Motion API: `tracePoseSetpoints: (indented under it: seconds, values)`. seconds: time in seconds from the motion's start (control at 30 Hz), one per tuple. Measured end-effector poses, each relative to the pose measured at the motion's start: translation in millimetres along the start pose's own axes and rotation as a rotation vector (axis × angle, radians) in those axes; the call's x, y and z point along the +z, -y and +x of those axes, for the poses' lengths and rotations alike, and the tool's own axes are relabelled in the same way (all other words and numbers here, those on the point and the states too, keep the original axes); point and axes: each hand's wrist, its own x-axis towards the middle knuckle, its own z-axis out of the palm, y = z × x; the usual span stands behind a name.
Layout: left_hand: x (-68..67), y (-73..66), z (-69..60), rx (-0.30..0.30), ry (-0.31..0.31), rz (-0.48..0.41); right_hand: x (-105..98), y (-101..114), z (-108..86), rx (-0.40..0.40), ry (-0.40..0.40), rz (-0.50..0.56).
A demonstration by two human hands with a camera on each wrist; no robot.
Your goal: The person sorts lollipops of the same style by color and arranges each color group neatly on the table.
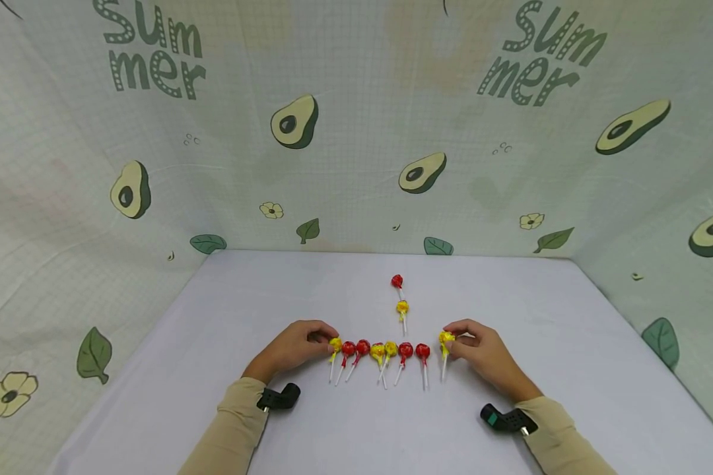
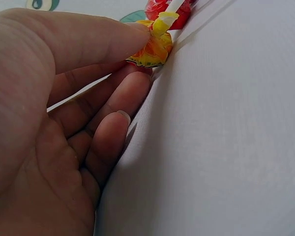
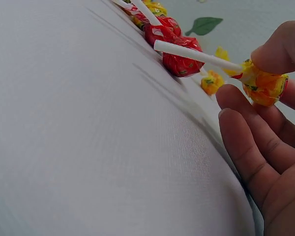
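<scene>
My left hand (image 1: pixel 297 346) pinches the wrapped head of a yellow lollipop (image 1: pixel 335 344) at the left end of a row on the table. In the left wrist view, the thumb lies over that yellow wrapper (image 2: pixel 156 53). At the row's right end, my right hand (image 1: pixel 482 348) holds another yellow lollipop (image 1: pixel 446 337) by its head, its white stick (image 3: pixel 191 51) pointing away from the fingers. Between the hands lie two red lollipops (image 1: pixel 363 347), then two yellow ones (image 1: pixel 377 351) with sticks crossing, then two more red ones (image 1: pixel 405 351). Their sticks point towards me.
Behind the row, a red lollipop (image 1: pixel 397 282) and a yellow lollipop (image 1: pixel 402 307) lie one behind the other. A white cloth covers the table (image 1: pixel 297 284). A printed curtain (image 1: pixel 356 171) with avocados and leaves rises at the back and along the sides.
</scene>
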Motion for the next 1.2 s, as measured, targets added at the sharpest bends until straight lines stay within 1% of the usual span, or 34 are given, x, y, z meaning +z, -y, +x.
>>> tracePoseSetpoints:
  seconds: [0.13, 0.37, 0.63, 0.97, 1.07, 1.2]
  values:
    - [-0.3, 0.3, -0.1, 0.004, -0.001, -0.003, -0.2, 1.1, -1.0, -0.009, 0.008, 0.026]
    - [1.1, 0.4, 0.7, 0.003, -0.001, 0.000, 0.2, 0.8, -0.5, 0.010, -0.012, 0.045]
    - [1.5, 0.3, 1.0, -0.004, -0.008, 0.011, 2.2, -0.7, 2.2, 0.023, -0.040, 0.031]
    - [3.2, -3.2, 0.0, -0.028, -0.008, 0.008, 1.2, -2.4, 2.4, 0.018, -0.042, 0.041]
    - [3.6, -2.3, 0.6, -0.035, -0.009, 0.009, 0.5, -2.6, 3.1, 0.032, -0.044, 0.043]
    - [3.9, -0.6, 1.0, -0.043, -0.014, 0.007, -0.1, -0.3, 6.3, 0.075, -0.037, 0.045]
